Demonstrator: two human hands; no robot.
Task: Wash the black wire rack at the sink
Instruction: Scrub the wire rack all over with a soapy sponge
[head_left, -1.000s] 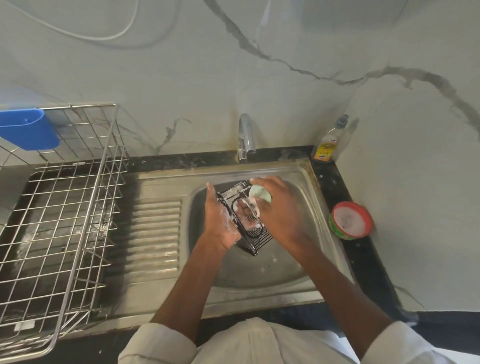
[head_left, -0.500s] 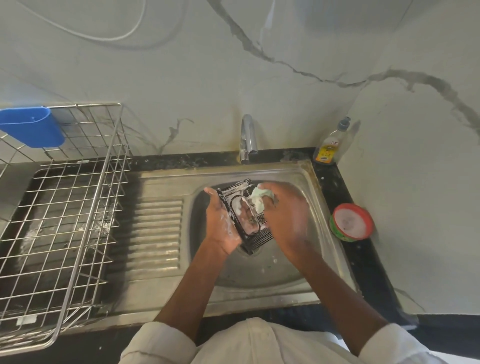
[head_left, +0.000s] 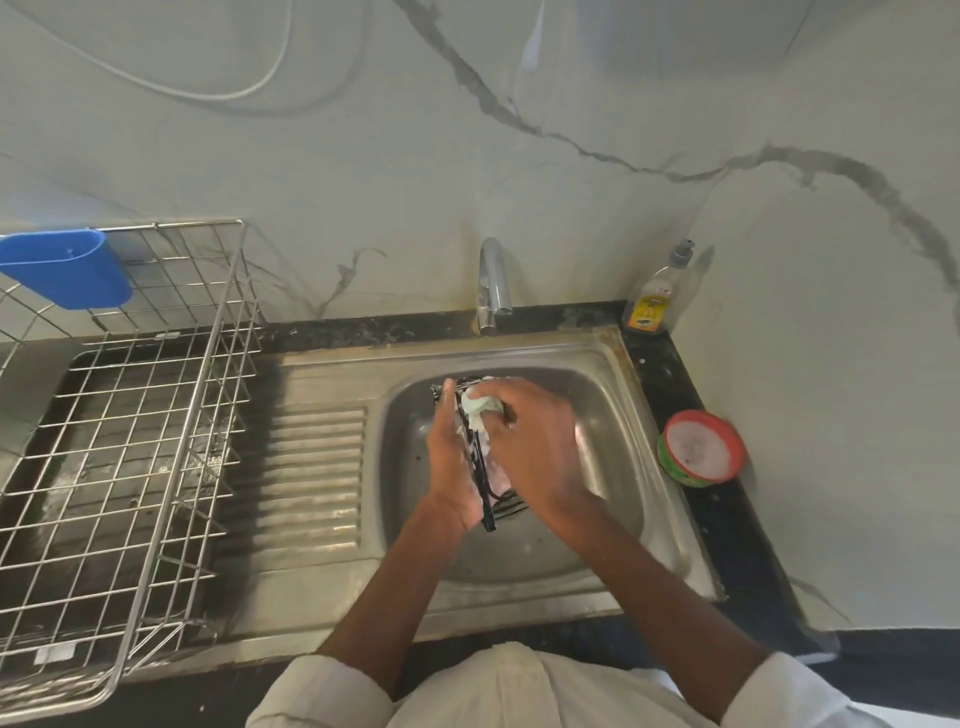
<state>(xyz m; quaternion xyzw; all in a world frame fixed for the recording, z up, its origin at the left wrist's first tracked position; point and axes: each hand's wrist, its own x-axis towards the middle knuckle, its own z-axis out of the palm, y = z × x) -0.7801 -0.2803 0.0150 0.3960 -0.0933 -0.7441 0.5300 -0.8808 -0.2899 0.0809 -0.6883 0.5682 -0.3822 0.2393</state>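
Over the steel sink basin (head_left: 613, 431) I hold the small black wire rack (head_left: 485, 493) almost on edge, soapy and mostly hidden between my hands. My left hand (head_left: 454, 462) grips its left side, with the thumb up along the rack's far edge. My right hand (head_left: 535, 447) covers the rack from the right and pinches a pale green soapy scrub pad (head_left: 480, 408) against its upper part. Only the rack's lower corner and one dark edge show.
The chrome tap (head_left: 491, 286) stands behind the basin, no water visible. A dish soap bottle (head_left: 654, 296) sits at the back right corner, a red-rimmed tub of soap paste (head_left: 701, 449) on the black counter to the right. Left: ribbed drainboard (head_left: 311, 478), steel dish rack (head_left: 130, 441) with blue holder (head_left: 67, 267).
The rack has turned more upright and edge-on between my hands. My right hand has slid left and over it with the pad, hiding most of the wires.
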